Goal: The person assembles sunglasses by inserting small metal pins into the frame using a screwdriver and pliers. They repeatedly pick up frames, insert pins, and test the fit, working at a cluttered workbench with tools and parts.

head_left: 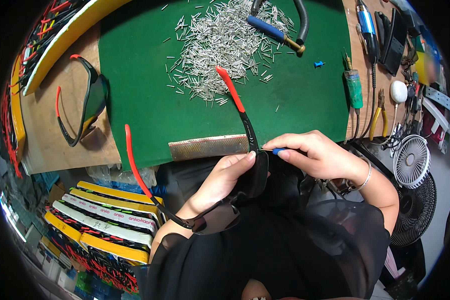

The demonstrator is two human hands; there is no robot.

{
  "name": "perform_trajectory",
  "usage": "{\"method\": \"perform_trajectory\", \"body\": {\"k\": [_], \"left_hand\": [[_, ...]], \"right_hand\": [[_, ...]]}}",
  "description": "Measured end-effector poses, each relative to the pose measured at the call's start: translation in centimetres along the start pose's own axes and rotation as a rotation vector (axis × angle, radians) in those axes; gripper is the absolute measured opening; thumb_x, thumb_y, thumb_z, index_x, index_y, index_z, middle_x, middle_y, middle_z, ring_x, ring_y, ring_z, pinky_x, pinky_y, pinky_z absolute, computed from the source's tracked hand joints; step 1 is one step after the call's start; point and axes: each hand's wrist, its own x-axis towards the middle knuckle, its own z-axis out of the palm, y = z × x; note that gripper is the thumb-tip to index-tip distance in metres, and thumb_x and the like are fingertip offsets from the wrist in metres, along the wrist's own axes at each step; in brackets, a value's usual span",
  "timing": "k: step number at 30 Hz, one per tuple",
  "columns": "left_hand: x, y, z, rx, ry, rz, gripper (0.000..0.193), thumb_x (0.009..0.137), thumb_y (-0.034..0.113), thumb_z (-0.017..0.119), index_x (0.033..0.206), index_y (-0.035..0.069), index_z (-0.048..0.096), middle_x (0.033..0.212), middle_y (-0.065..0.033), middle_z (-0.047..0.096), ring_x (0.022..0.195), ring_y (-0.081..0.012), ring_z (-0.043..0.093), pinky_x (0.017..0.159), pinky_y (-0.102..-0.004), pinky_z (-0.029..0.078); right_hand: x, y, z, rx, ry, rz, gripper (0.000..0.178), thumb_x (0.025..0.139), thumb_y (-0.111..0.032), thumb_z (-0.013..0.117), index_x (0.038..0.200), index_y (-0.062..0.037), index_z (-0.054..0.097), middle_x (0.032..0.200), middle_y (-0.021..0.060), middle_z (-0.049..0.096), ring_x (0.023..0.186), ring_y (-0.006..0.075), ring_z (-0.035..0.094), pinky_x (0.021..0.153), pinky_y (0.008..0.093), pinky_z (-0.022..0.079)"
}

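My left hand (224, 177) grips a pair of sunglasses (220, 218) with dark lenses and black temples ending in red tips. One temple points up over the green mat, while the other sticks up to the left. Pinched in my right hand (317, 154) is a blue push pin (279, 150); its thin metal point reaches the hinge of the upper temple, beside my left thumb. Whether the point is inside the hinge I cannot tell. Beneath that temple, a flat textured metal strip (207, 148) lies along the mat's front edge.
Small silver metal pins (225, 47) lie heaped on the green mat (145, 85), near a blue-handled tool (267, 27) and another blue push pin (319, 64). More sunglasses (91, 97) rest at left. Yellow pliers (380, 117) and a green-handled tool (353, 90) lie right, above fans (412, 160).
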Motion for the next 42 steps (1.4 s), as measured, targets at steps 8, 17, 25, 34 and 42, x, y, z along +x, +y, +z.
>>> {"method": "perform_trajectory", "body": {"k": [8, 17, 25, 34, 42], "left_hand": [[0.0, 0.0, 0.4, -0.029, 0.019, 0.027, 0.032, 0.092, 0.026, 0.043, 0.103, -0.002, 0.056, 0.089, -0.0019, 0.06, 0.078, -0.0061, 0.055, 0.072, -0.0195, 0.044], [0.2, -0.1, 0.1, -0.073, 0.038, 0.041, 0.028, 0.09, 0.023, 0.048, 0.102, -0.001, 0.055, 0.087, -0.0047, 0.061, 0.077, -0.0097, 0.058, 0.071, -0.0212, 0.045], [0.9, -0.3, -0.8, 0.11, -0.007, 0.152, 0.033, 0.092, 0.027, 0.044, 0.103, -0.002, 0.056, 0.091, 0.0005, 0.057, 0.082, -0.0041, 0.05, 0.074, -0.0194, 0.041], [1.0, -0.3, -1.1, 0.222, 0.021, 0.055, 0.03, 0.093, 0.024, 0.041, 0.097, 0.0, 0.059, 0.083, -0.0039, 0.062, 0.077, -0.0075, 0.056, 0.073, -0.0206, 0.044], [1.2, -0.3, -1.2, 0.162, -0.046, 0.179, 0.029, 0.092, 0.025, 0.042, 0.095, 0.0, 0.058, 0.082, -0.0037, 0.061, 0.075, -0.0082, 0.056, 0.07, -0.0207, 0.044]], "right_hand": [[0.4, -1.1, -0.3, -0.094, -0.013, -0.026, 0.022, 0.082, -0.01, 0.052, 0.102, -0.0074, 0.058, 0.078, 0.0158, 0.061, 0.071, 0.0314, 0.06, 0.063, 0.0352, 0.047], [0.8, -4.4, 0.0, -0.774, 0.0, -0.157, 0.009, 0.071, -0.008, 0.057, 0.078, -0.0039, 0.054, 0.063, 0.0124, 0.051, 0.053, 0.0289, 0.057, 0.046, 0.0365, 0.047], [0.9, -4.3, 0.8, -1.147, 0.007, -0.458, 0.011, 0.065, -0.009, 0.054, 0.071, -0.0047, 0.046, 0.06, 0.0049, 0.039, 0.042, 0.0147, 0.049, 0.035, 0.0267, 0.042], [1.2, -4.9, 0.6, -0.694, -0.037, -0.084, 0.015, 0.065, -0.005, 0.058, 0.075, 0.0013, 0.05, 0.064, 0.0154, 0.053, 0.053, 0.0328, 0.056, 0.05, 0.0373, 0.047], [2.1, -6.2, 0.9, 0.008, 0.119, 0.462, 0.01, 0.076, -0.005, 0.055, 0.077, 0.0039, 0.06, 0.062, 0.0147, 0.058, 0.057, 0.0165, 0.058, 0.055, 0.0293, 0.045]]}}
